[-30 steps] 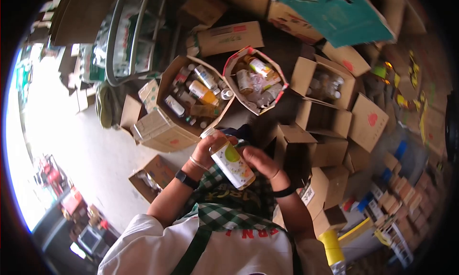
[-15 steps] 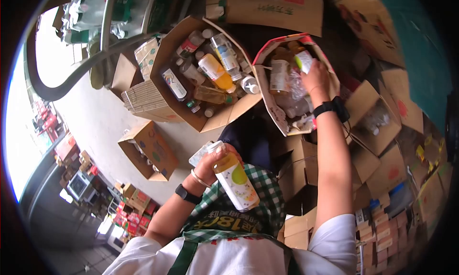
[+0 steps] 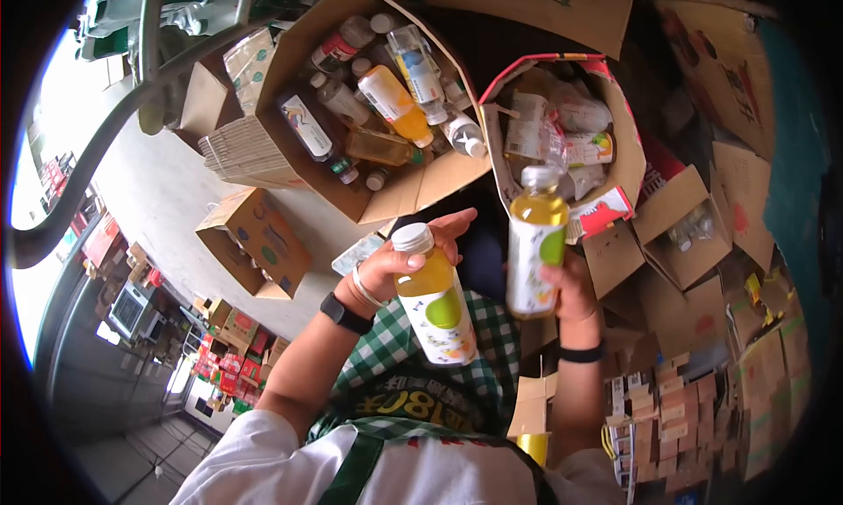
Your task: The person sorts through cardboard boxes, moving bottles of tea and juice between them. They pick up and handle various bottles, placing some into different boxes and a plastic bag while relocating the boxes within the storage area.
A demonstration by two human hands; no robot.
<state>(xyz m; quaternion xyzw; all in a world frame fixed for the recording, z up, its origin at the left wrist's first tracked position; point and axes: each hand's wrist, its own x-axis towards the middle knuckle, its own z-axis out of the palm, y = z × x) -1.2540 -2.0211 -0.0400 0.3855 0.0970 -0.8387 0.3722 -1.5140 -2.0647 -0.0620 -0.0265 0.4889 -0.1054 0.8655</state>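
Observation:
My left hand [image 3: 391, 268] is around the upper part of a white-capped bottle of yellow drink [image 3: 439, 321], its thumb near the neck and some fingers stretched out behind. The bottle tilts across the front of the green checked apron [image 3: 369, 356]. My right hand [image 3: 572, 290] grips a similar drink bottle [image 3: 533, 241], upright, its white label showing a green fruit. Just beyond it stands a red-edged carton [image 3: 628, 110] holding several bottles and crumpled clear plastic. A clear plastic piece [image 3: 356, 254] shows behind my left hand; whether I hold it cannot be made out.
A large open carton [image 3: 421, 198] of mixed drink bottles stands ahead to the left. A smaller patterned carton [image 3: 268, 237] lies on the floor below it. Curved metal rails [image 3: 83, 162] run along the left. More cartons [image 3: 680, 228] crowd the right side.
My right hand has come out of the red-edged carton with a drink bottle and moved back beside the left one. My left-hand bottle has risen slightly and some left fingers have stretched out.

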